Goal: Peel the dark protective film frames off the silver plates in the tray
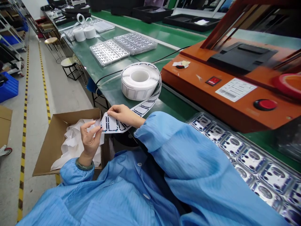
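A white backing strip (113, 124) carrying black frame-shaped stickers runs from a large roll (141, 86) at the table's edge. My right hand (124, 114) pinches the strip's upper edge near its free end. At that end, my left hand (90, 138) has its thumb and fingertips closed at the strip's left edge, beside a dark sticker outline; the other fingers are raised. Whether a sticker is lifting there is too small to tell. Below the left hand stands an open cardboard box (47, 150) with crumpled white backing paper (72, 138) in it.
An orange machine (188, 84) with a red button (265, 104) stands on the green table (98, 67) at right. Before it lies a clear tray of metal parts (254, 160). Further trays (109, 51) and white rolls (79, 34) sit farther back. Stools (68, 62) line the left side.
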### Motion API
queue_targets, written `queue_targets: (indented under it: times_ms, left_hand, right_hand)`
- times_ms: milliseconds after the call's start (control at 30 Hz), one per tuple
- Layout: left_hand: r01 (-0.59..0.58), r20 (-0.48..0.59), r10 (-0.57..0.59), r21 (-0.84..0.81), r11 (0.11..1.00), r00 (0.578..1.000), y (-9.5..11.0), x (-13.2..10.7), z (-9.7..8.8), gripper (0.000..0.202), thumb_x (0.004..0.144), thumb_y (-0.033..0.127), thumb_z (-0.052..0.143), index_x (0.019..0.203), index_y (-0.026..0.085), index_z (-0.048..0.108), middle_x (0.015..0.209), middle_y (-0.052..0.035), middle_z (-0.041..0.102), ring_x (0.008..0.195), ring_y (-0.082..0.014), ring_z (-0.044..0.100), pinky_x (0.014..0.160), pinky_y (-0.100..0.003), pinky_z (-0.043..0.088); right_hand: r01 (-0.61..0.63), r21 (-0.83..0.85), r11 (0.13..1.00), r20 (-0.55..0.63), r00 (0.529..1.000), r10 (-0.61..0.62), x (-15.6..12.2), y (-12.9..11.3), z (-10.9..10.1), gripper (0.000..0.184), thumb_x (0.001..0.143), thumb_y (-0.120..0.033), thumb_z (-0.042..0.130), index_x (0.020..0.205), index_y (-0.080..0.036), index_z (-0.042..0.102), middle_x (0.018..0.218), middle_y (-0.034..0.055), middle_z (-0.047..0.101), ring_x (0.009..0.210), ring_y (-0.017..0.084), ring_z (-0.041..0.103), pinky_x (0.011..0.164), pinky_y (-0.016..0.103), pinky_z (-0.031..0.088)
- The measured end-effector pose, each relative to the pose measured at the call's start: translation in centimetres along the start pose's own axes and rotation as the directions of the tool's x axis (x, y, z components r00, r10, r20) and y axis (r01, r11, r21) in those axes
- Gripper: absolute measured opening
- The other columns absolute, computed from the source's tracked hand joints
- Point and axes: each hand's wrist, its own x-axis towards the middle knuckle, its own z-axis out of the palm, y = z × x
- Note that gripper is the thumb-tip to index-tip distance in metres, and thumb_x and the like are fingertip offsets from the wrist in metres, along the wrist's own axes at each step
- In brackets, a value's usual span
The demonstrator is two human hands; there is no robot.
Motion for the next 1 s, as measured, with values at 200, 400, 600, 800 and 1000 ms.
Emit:
queue_targets:
  times_ms: [200, 400, 600, 800, 1000]
  left_hand:
    - [-0.316, -0.176, 0.3, -0.069, 0.946, 0.937, 2.1, 1.4, -1.2, 0.017, 0.074, 0.012, 0.071, 0.086, 0.023, 0.066, 0.09, -0.0023, 0.058, 0.085, -0.0151, 0.059, 0.072, -0.032, 0.052]
    - [-0.064, -0.291, -0.029, -0.307, 0.95, 0.956, 4.6, 3.1, -0.5, 0.008, 0.08, 0.021, 0.068, 0.088, 0.023, 0.069, 0.083, -0.0004, 0.06, 0.079, -0.012, 0.06, 0.074, -0.028, 0.05]
    - [0.522, 0.179, -0.544, -0.624, 0.582, 0.82, 6.9, 2.6, 2.0, 0.014, 0.079, 0.032, 0.069, 0.09, 0.023, 0.072, 0.084, 0.0006, 0.067, 0.077, -0.0087, 0.061, 0.078, -0.021, 0.051]
    - [0.599, 0.446, -0.4, -0.611, 0.518, 0.801, 11.3, 1.5, 4.7, 0.013, 0.079, 0.03, 0.069, 0.09, 0.024, 0.072, 0.09, -0.0002, 0.071, 0.081, -0.01, 0.064, 0.079, -0.021, 0.053]
    - [0.614, 0.657, -0.144, -0.573, 0.542, 0.74, 16.3, 0.2, 6.8, 0.015, 0.082, 0.029, 0.066, 0.093, 0.021, 0.071, 0.09, -0.0027, 0.069, 0.08, -0.0123, 0.065, 0.076, -0.024, 0.055]
  right_hand:
    - [0.011, -0.125, 0.992, -0.021, 1.0, -0.014, 0.4, -0.2, 1.4, 0.018, 0.088, -0.026, 0.054, 0.09, -0.017, 0.07, 0.08, 0.0016, 0.069, 0.075, 0.013, 0.059, 0.069, 0.023, 0.04]
    - [0.107, -0.264, 0.959, -0.065, 0.99, -0.129, 0.1, -1.3, 1.7, 0.026, 0.092, -0.031, 0.053, 0.112, -0.018, 0.064, 0.117, 0.0102, 0.062, 0.108, 0.022, 0.054, 0.092, 0.033, 0.038]
    - [0.184, -0.246, 0.952, -0.294, 0.921, -0.254, -5.3, -2.9, -3.7, 0.025, 0.095, -0.029, 0.047, 0.104, -0.014, 0.064, 0.104, 0.0087, 0.063, 0.097, 0.017, 0.059, 0.09, 0.029, 0.043]
    - [-0.038, -0.054, 0.998, -0.365, 0.931, 0.016, -15.8, -2.9, -6.6, 0.021, 0.091, -0.032, 0.051, 0.099, -0.018, 0.065, 0.09, 0.0031, 0.067, 0.079, 0.014, 0.061, 0.069, 0.024, 0.047]
    - [-0.22, 0.106, 0.97, -0.543, 0.805, 0.241, -23.9, -2.2, -5.6, 0.019, 0.085, -0.034, 0.06, 0.096, -0.019, 0.065, 0.087, 0.0031, 0.067, 0.074, 0.013, 0.06, 0.06, 0.023, 0.046]
